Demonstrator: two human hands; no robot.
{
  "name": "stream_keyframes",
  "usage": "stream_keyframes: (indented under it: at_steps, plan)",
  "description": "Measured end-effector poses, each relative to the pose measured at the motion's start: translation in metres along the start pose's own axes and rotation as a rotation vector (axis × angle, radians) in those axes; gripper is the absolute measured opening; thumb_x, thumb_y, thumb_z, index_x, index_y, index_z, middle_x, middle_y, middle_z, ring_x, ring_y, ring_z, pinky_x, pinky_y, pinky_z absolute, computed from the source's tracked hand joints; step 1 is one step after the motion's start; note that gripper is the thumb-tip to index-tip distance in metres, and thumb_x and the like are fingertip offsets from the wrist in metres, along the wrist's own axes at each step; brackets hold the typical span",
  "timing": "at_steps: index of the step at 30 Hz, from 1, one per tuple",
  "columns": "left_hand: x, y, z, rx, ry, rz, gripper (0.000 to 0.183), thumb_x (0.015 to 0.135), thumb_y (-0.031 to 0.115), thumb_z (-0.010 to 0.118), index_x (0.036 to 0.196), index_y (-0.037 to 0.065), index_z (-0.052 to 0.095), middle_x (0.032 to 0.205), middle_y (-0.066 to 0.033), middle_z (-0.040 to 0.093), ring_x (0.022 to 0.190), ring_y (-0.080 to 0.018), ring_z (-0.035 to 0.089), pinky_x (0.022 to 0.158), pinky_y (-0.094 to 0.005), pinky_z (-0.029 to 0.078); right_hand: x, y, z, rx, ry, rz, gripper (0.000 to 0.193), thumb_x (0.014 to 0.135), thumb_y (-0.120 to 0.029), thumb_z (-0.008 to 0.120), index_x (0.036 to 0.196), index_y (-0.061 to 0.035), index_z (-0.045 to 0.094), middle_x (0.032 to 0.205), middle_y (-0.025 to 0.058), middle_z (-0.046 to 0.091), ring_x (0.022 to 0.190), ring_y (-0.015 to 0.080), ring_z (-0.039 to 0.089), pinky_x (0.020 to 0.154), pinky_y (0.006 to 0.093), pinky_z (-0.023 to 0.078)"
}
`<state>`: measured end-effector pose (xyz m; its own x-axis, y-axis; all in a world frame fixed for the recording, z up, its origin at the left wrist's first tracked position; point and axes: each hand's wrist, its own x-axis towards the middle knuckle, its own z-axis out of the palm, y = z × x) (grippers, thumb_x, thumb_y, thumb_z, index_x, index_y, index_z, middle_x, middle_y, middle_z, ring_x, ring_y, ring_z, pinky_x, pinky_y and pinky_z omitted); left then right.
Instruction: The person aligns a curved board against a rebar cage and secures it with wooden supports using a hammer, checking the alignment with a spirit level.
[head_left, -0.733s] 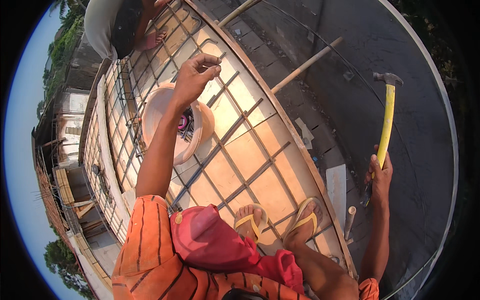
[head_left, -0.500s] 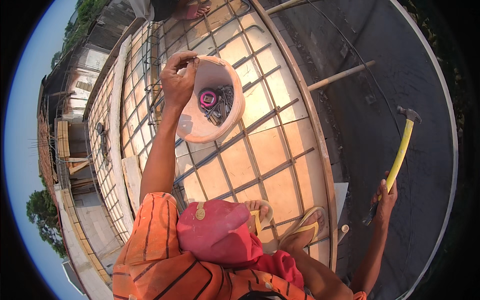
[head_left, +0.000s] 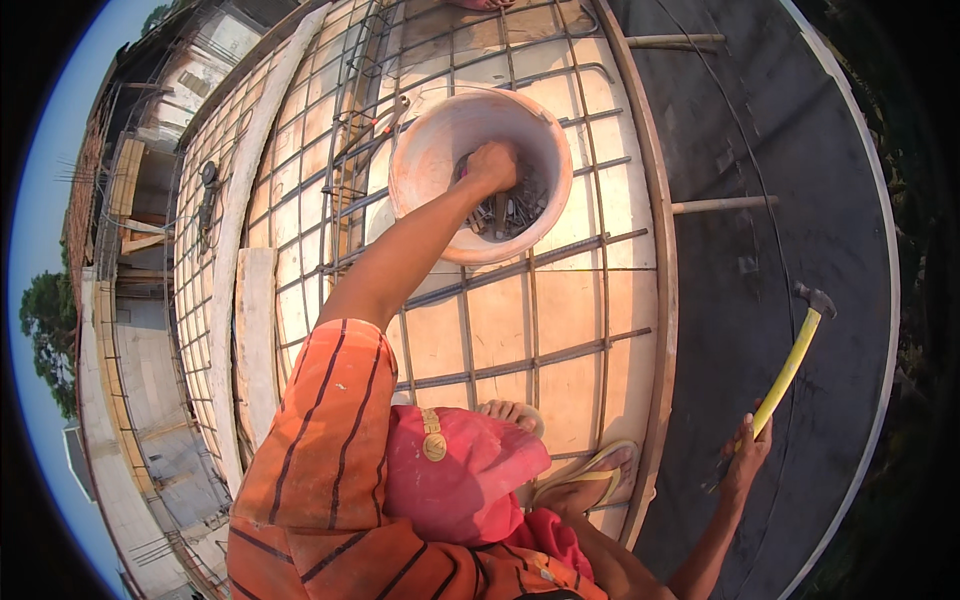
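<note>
My left hand [head_left: 493, 166] is down inside a pale, dusty bucket [head_left: 420, 172]. Its fingers are curled over grey metal pieces [head_left: 512, 212] at the bottom, and whatever they grip is hidden. Out to the right, my right hand [head_left: 750, 448] is closed around the yellow handle of a hammer [head_left: 787, 370]. The hammer's dark head points up and away from me, over the dark surface beyond the board edge.
The bucket stands on a grid of steel rebar [head_left: 470, 340] laid over plywood panels [head_left: 500, 310]. A wooden edge board [head_left: 660, 300] borders the right side, with poles [head_left: 725, 205] jutting past it. My sandalled foot [head_left: 590, 480] is near that edge. Planks [head_left: 258, 320] lie to the left.
My left hand has gone from above the bucket's rim down into it. The bucket now appears further right in view. My right hand still holds the hammer, slightly lower in the picture.
</note>
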<state>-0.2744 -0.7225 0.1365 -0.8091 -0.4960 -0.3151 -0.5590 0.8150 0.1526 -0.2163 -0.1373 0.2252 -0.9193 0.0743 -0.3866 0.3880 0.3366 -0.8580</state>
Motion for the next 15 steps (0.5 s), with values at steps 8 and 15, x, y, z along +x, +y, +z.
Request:
stream_keyframes:
  at_steps: [8, 15]
  plan:
    - [-0.001, 0.004, 0.0, 0.195, -0.055, 0.097, 0.041, 0.081, 0.036, 0.066, 0.113, 0.009, 0.067, 0.107, -0.0188, 0.069, 0.098, -0.0365, 0.067, 0.084, -0.046, 0.054, -0.013, 0.008, -0.005, 0.009, 0.047, 0.059, 0.044, 0.094, -0.03, 0.064, 0.129, -0.0078, 0.052, 0.067, -0.0051, 0.042, 0.047, 0.0022, 0.04, 0.042, 0.0187, 0.035]
    - [-0.016, 0.019, -0.007, 0.051, 0.088, 0.105, 0.034, 0.078, 0.025, 0.063, 0.102, 0.002, 0.071, 0.099, -0.0249, 0.069, 0.097, -0.0394, 0.067, 0.082, -0.0458, 0.054, -0.012, 0.013, -0.006, 0.065, 0.057, 0.052, 0.048, 0.092, -0.033, 0.065, 0.13, -0.0068, 0.051, 0.065, -0.0053, 0.042, 0.046, 0.0026, 0.042, 0.041, 0.0191, 0.037]
